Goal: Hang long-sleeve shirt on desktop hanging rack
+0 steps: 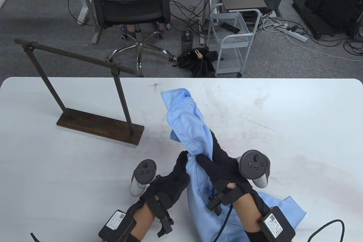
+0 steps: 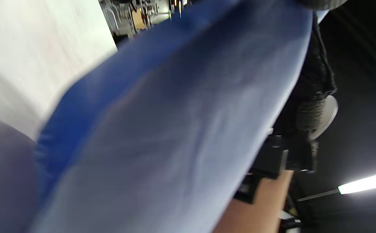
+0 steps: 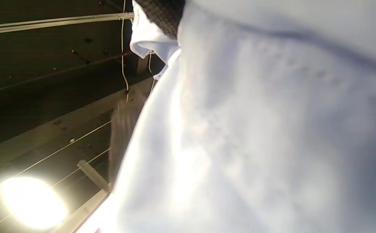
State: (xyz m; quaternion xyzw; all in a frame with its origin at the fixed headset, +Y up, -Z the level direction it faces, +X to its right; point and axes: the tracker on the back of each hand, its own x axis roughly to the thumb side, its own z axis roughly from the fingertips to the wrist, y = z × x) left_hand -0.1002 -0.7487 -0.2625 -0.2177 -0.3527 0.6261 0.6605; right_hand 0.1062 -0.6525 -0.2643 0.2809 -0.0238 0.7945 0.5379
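A light blue long-sleeve shirt (image 1: 187, 122) is bunched up and held above the table near its front middle. My right hand (image 1: 215, 165) grips the shirt around its middle. My left hand (image 1: 177, 174) holds the cloth from the left side, just below. The shirt's lower part (image 1: 283, 216) trails on the table at the front right. The dark hanging rack (image 1: 82, 57) with a wooden base (image 1: 99, 128) stands at the back left, apart from both hands. The shirt fills the left wrist view (image 2: 175, 129) and the right wrist view (image 3: 256, 129).
The white table (image 1: 283, 128) spreads to the right and left of the shirt. Beyond its far edge stand an office chair (image 1: 130, 0), a white metal cart (image 1: 232, 40) and cables on the floor.
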